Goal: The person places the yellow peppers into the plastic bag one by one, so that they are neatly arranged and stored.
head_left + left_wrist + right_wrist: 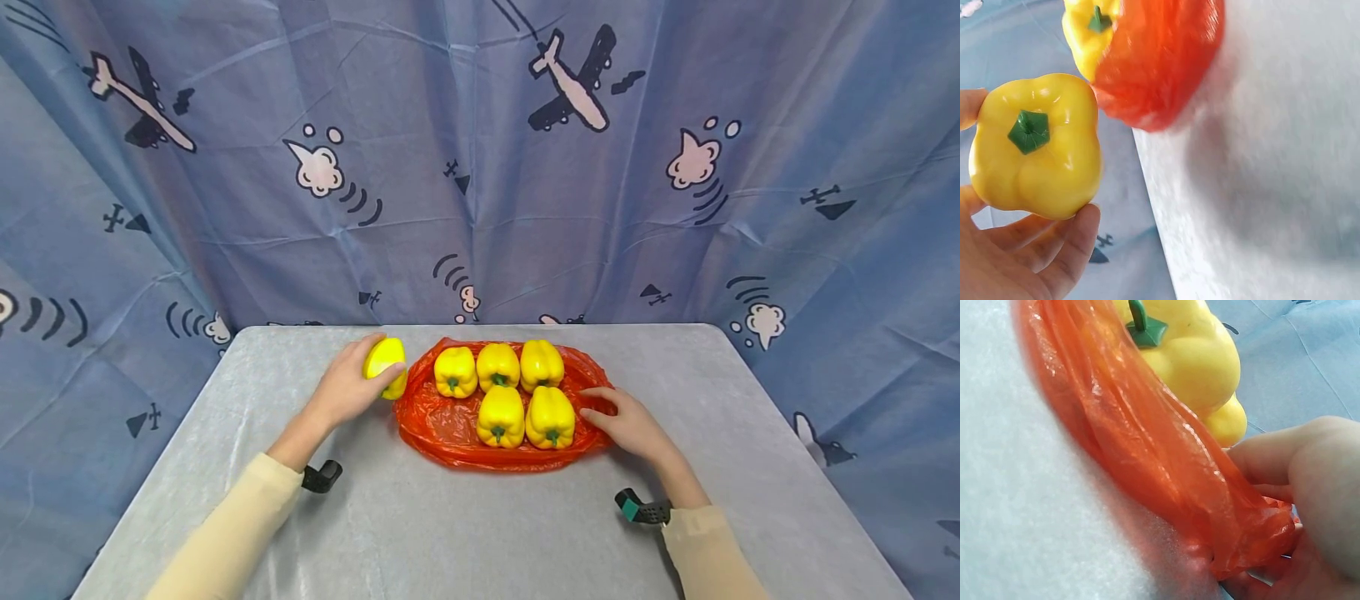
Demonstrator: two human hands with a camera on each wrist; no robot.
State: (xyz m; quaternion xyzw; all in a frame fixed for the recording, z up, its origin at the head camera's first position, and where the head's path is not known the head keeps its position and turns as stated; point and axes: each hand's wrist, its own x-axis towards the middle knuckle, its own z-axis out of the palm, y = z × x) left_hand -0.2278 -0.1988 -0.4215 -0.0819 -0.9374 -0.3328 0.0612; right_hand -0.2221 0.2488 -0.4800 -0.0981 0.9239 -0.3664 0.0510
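Note:
My left hand [348, 387] grips a yellow bell pepper [386, 367] in the air, just off the left end of a red plastic bag [442, 421]. Thumb and fingers span its sides, and the green stem [1029, 131] faces the left wrist camera. Several more yellow bell peppers [501, 417] sit in two rows on the spread bag, stems toward me. At the bag's right end, my right hand [633, 425] holds the rim, with bunched red film [1260, 534] between thumb and fingers. The film hides part of those fingers in the right wrist view.
A grey-white table [480, 533] bears the bag. Behind it and along the sides hangs a blue curtain [480, 167] printed with airplanes. Black straps [322, 477] are at both wrists.

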